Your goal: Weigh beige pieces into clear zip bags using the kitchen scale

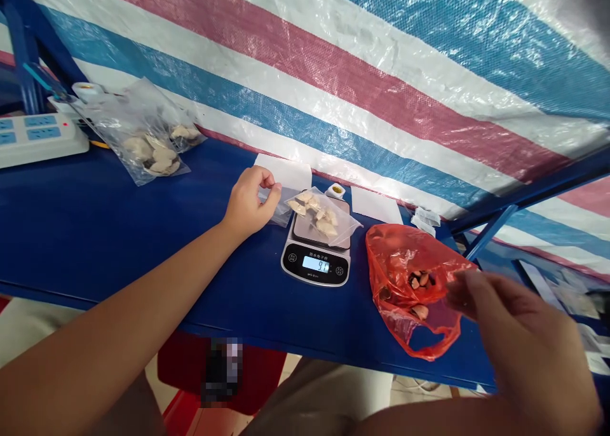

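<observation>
A clear plastic bag of pale dried pieces (325, 221) rests on a small kitchen scale (314, 269), whose lit display shows digits. Just left of the scale, my left hand (250, 201) has its fingers curled, thumb near the index fingertip, beside a flat clear bag (281, 212); whether it holds that bag's edge is unclear. A red plastic bag (398, 245) lies open right of the scale with several dark and pale pieces inside. My right hand (519, 321), blurred, is at the red bag's right side with fingers pinched; what they hold cannot be made out.
Filled clear bags (155, 153) and a white power strip (42, 137) stand at the left of the blue table (190, 213). White papers (376, 204), a small white roll (335, 190) and small packets (426, 218) lie by the striped sheet (305, 61). A red stool (181, 366) is below.
</observation>
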`<state>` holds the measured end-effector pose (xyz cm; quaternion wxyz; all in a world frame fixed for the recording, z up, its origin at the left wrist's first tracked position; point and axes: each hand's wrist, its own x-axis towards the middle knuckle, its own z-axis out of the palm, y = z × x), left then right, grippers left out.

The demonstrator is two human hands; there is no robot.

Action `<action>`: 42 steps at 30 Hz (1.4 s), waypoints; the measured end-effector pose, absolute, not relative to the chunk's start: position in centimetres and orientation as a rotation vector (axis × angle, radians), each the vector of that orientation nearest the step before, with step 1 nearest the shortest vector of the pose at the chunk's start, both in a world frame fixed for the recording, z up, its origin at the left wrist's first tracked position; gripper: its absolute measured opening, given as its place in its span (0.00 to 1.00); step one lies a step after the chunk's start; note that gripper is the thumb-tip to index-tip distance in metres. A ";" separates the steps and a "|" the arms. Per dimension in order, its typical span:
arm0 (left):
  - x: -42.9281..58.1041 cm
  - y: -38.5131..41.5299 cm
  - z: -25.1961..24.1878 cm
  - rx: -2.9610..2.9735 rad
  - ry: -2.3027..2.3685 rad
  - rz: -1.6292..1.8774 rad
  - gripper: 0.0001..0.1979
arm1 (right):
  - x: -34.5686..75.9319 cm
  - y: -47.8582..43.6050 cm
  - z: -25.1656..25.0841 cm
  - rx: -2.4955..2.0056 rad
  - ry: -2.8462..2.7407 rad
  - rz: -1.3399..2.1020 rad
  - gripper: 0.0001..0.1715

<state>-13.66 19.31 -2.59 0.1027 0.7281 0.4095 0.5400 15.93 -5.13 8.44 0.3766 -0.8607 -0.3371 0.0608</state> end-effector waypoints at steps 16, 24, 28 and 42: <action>-13.6 19.4 -2.6 2.134 1.345 1.436 0.07 | 16.7 -8.9 1.0 -2.361 -1.176 0.154 0.25; -13.5 19.5 -2.6 2.118 1.365 1.409 0.07 | 18.4 -9.2 -0.5 -2.516 -0.999 0.141 0.27; -13.5 19.4 -2.5 2.102 1.354 1.406 0.08 | 18.1 -8.3 -0.7 -2.555 -1.000 0.118 0.25; -13.5 19.3 -2.2 2.101 1.317 1.393 0.07 | 17.4 -3.8 -0.2 -2.409 -1.127 -0.123 0.34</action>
